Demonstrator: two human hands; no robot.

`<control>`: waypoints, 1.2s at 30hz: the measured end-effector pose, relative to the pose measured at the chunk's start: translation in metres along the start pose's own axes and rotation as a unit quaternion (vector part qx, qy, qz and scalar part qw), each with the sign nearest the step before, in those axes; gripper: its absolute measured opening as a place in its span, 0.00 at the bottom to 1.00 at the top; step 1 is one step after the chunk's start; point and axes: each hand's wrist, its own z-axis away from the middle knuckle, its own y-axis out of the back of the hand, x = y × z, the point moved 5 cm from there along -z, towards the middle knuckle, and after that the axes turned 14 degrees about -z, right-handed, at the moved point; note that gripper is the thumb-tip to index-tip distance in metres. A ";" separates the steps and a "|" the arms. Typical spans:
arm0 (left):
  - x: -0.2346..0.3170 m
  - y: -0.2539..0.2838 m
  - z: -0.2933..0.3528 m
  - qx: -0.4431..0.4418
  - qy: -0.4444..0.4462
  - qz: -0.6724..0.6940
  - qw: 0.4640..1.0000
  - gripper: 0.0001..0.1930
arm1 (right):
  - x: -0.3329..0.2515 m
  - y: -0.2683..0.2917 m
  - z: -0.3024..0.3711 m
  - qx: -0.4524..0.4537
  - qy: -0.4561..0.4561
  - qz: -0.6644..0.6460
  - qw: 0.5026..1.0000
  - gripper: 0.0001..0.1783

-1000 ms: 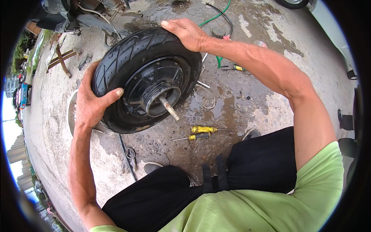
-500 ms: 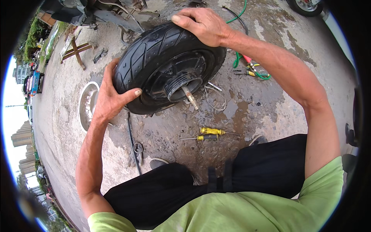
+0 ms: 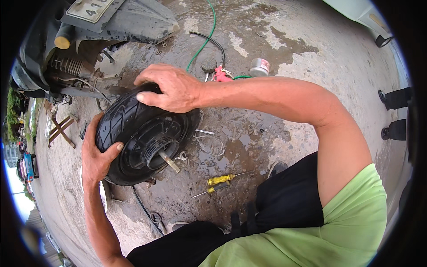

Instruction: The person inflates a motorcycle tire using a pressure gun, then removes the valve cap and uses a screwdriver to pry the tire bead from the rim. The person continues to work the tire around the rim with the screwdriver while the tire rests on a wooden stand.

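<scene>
From my remote view, the left hand (image 3: 94,161) grips the near side of the wheel (image 3: 126,149), fingers along the tread and thumb pressed on the sidewall, while the right hand (image 3: 171,91) is clasped over its upper edge; I find the wheel left of centre in the frame, tilted, and I can't tell whether it touches the ground. The tyre is matt black rubber with slanting grooves, around a dark, ribbed metal hub with a threaded round collar, from which a scuffed, pale axle (image 3: 169,162) sticks out. Under it all I see rough concrete (image 3: 293,144), wet and gritty at mid-frame, drier and paler toward the sides of this open-air yard. Below centre lie two yellow-handled screwdrivers (image 3: 219,180), with a thin wire loop (image 3: 216,149) above them. The right forearm (image 3: 262,98) cuts across the middle, hiding ground behind it; above it sit a pink-red air tool (image 3: 221,74), a round tin (image 3: 259,67) and a green hose (image 3: 211,33). A motorbike's rear end (image 3: 120,24) fills the upper left, above a wooden cross-shaped stand (image 3: 63,130). A bystander's dark-trousered legs (image 3: 397,99) show at the right edge.
</scene>
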 end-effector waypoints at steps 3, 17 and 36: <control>-0.014 0.012 0.003 0.008 0.021 -0.002 1.000 0.59 | 0.021 0.060 0.036 -0.044 -0.069 0.040 0.996 0.25; -0.038 0.002 0.014 0.022 0.097 -0.043 0.994 0.67 | 0.291 0.368 0.206 0.174 -0.535 0.295 0.772 0.25; -0.026 0.003 0.003 0.002 0.147 -0.009 0.989 0.63 | 0.463 0.468 0.222 0.052 -0.495 0.405 0.767 0.25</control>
